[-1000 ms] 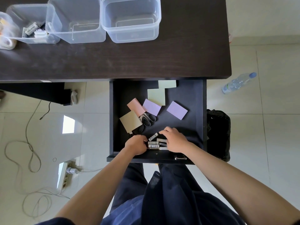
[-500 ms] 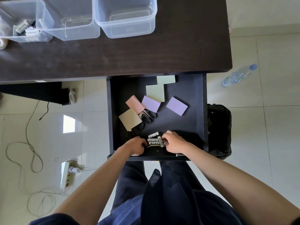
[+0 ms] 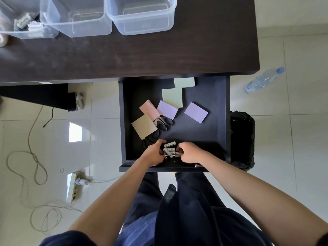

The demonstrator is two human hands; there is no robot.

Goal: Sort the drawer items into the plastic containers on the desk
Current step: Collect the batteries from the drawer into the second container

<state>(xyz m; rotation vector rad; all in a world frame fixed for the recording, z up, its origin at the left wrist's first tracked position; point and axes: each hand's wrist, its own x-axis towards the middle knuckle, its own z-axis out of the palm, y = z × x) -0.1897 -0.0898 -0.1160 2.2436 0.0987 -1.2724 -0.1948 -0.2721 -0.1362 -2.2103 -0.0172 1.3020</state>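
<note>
At the front edge of the open drawer (image 3: pixel 218 110), the left hand (image 3: pixel 154 155) and the right hand (image 3: pixel 188 153) close in from either side on a small cluster of white batteries (image 3: pixel 170 150), fingers curled around them in a gathering grip. The step in hand appears to be collecting the batteries. Further back lie sticky-note pads (image 3: pixel 196 112) and black-handled scissors (image 3: pixel 162 123), not yet sorted. On the desk (image 3: pixel 159 55) stand clear plastic containers; the leftmost container (image 3: pixel 30 31) already holds similar batteries. The next move probably calls for lifting the cluster without dropping any and carrying it up and left to that container.
</note>
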